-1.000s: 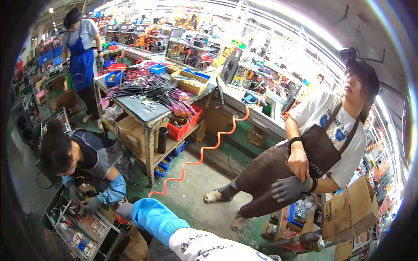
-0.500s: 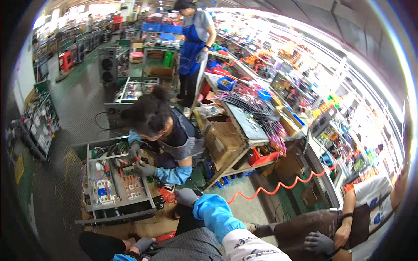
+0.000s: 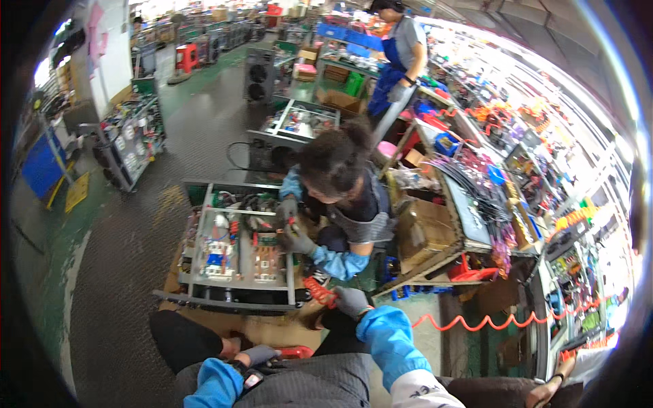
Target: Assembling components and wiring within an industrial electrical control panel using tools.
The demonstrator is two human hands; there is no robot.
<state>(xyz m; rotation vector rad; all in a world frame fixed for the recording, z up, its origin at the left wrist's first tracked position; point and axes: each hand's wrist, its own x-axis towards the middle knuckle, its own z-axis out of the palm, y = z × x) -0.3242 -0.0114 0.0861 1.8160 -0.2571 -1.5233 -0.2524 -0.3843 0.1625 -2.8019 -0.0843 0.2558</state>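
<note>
My right hand (image 3: 351,300), in a grey glove and blue sleeve, reaches forward beside an orange coiled hose (image 3: 317,292) at the near corner of an open metal chassis (image 3: 231,294) full of electronic parts. Its fingers are curled and turned away, so I cannot see whether they grip anything. My left hand (image 3: 259,354), also gloved, rests low by my dark trouser knee next to a small red object (image 3: 294,351). A crouching co-worker (image 3: 340,183) has both gloved hands (image 3: 291,234) inside the chassis.
A cluttered workbench (image 3: 469,211) with cables and a cardboard box (image 3: 425,228) stands at the right. A person in a blue apron (image 3: 398,61) stands at the back. Racks of parts (image 3: 129,139) line the left aisle. A second open chassis (image 3: 299,122) sits behind.
The view has swung left and down. The chassis and the crouching co-worker are now in the middle, and the seated person at the right has almost gone. Both my hands have come into sight.
</note>
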